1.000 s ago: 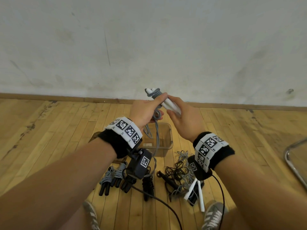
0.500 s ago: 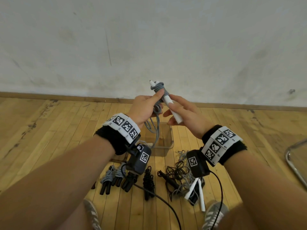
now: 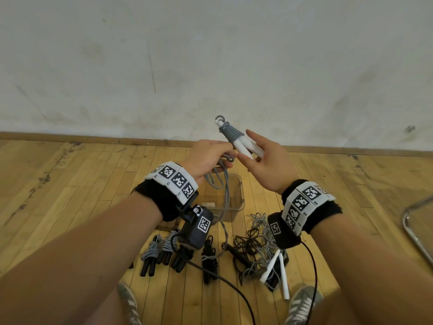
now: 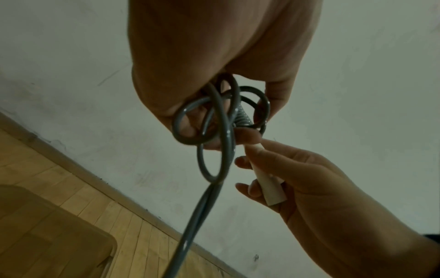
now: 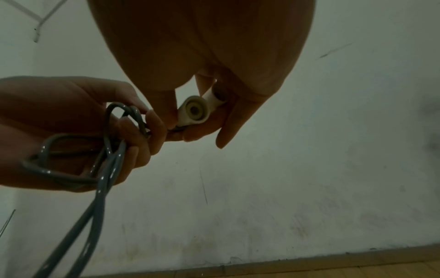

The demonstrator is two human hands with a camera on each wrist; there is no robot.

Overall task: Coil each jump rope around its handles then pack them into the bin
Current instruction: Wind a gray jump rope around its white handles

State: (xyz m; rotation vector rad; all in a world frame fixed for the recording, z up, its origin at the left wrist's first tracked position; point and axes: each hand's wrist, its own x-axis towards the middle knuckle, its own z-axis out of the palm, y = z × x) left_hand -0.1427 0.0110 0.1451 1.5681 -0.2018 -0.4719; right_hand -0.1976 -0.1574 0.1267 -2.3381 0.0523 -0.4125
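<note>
Two white handles (image 3: 243, 146) of a jump rope are held together in the air, with several turns of grey rope (image 3: 230, 132) wound round their upper end. My right hand (image 3: 262, 160) pinches the handles (image 5: 195, 110) between thumb and fingers. My left hand (image 3: 208, 158) grips loose loops of the grey rope (image 4: 214, 120) just left of the handles. The rest of the rope (image 3: 226, 200) hangs down over the clear plastic bin (image 3: 240, 198) on the floor below.
On the wooden floor near my feet lie several coiled ropes with black handles (image 3: 164, 254), a tangle of black and grey rope (image 3: 255, 242) and another pair of white handles (image 3: 277, 268). A metal chair frame (image 3: 414, 221) stands at the right. A wall runs behind.
The handles have risen and tilted more upright, and more turns of grey rope sit round their top. My right hand has opened out its fingers and shifted its hold.
</note>
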